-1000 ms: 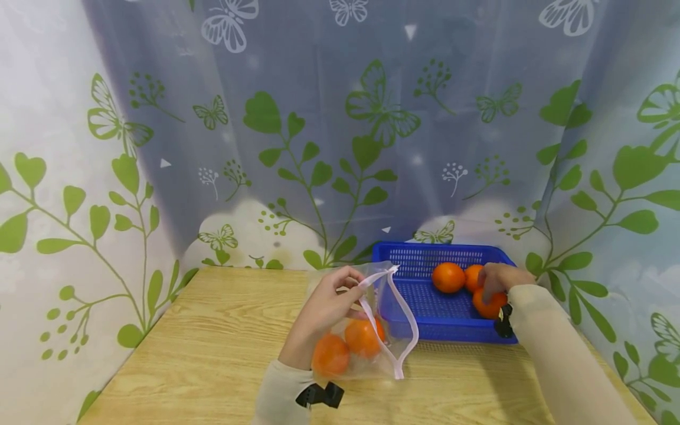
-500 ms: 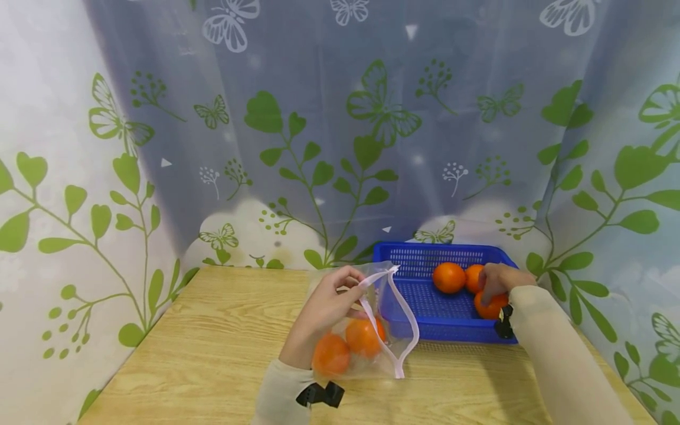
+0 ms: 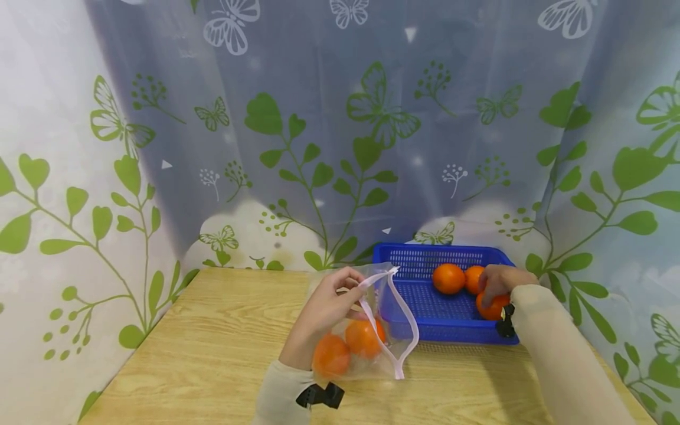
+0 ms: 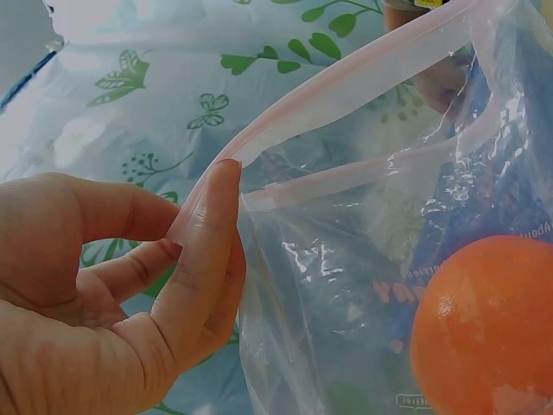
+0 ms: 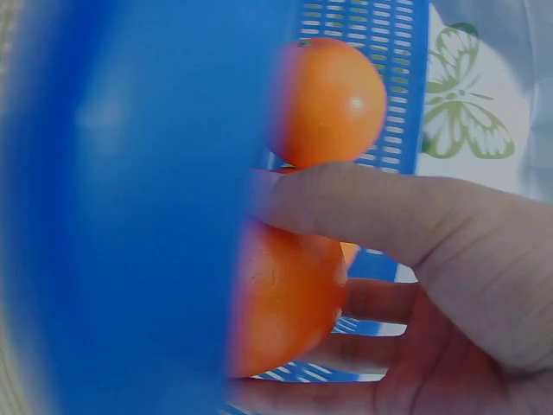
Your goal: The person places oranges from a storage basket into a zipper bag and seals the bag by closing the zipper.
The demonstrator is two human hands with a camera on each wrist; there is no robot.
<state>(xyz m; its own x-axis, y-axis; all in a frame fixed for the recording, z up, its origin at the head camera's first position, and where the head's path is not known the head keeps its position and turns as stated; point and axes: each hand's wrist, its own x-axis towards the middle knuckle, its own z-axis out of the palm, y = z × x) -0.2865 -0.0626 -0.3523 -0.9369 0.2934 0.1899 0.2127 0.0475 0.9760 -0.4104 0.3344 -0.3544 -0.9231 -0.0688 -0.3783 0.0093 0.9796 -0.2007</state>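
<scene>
Rightward gapes the bag (image 3: 366, 367) — left hand (image 3: 328, 307) pinching its pink rim (image 3: 378, 276), right hand (image 3: 503, 279) curled round an orange (image 3: 494, 308).

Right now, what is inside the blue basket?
In the blue basket are a left orange, a middle orange partly hidden by the right hand, and a front orange gripped by that hand. What lies beneath them or behind the hand is covered.
</scene>
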